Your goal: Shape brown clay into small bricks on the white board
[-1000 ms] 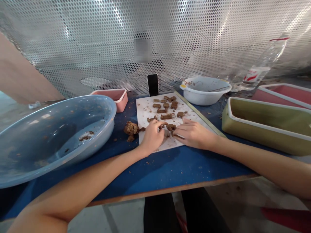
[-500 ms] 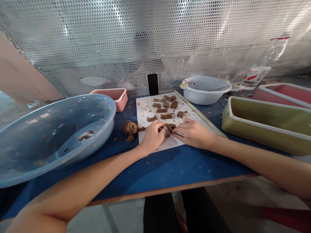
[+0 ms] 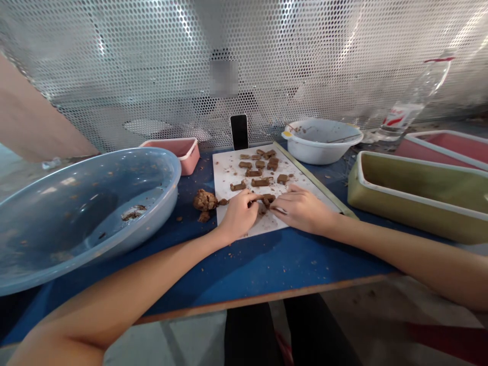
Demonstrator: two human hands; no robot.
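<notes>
Between my hands, on a white sheet point(image 3: 229, 168), lies a small shaped piece of brown clay point(image 3: 268, 199). My left hand point(image 3: 241, 211) is closed, its thumb and index finger pressed at the left side of this piece. From the right, my right hand point(image 3: 301, 208) has its fingers curled against the same piece; its fingertips are partly hidden. Farther back on the sheet lie several small clay blocks point(image 3: 261, 182) among crumbs. A rough lump of clay point(image 3: 205, 200) rests on the blue table just left of the sheet.
A large blue basin point(image 3: 152, 234) stands at the left, a pink tub point(image 3: 189, 157) behind it. A phone point(image 3: 239, 132) leans upright behind the sheet. At the right are a greenish strip point(image 3: 312, 178), a white basin point(image 3: 324, 151), a green trough point(image 3: 412, 208) and a plastic bottle point(image 3: 404, 114).
Both hands stay on the clay piece, with only slight finger movement. The whole view has shifted very slightly.
</notes>
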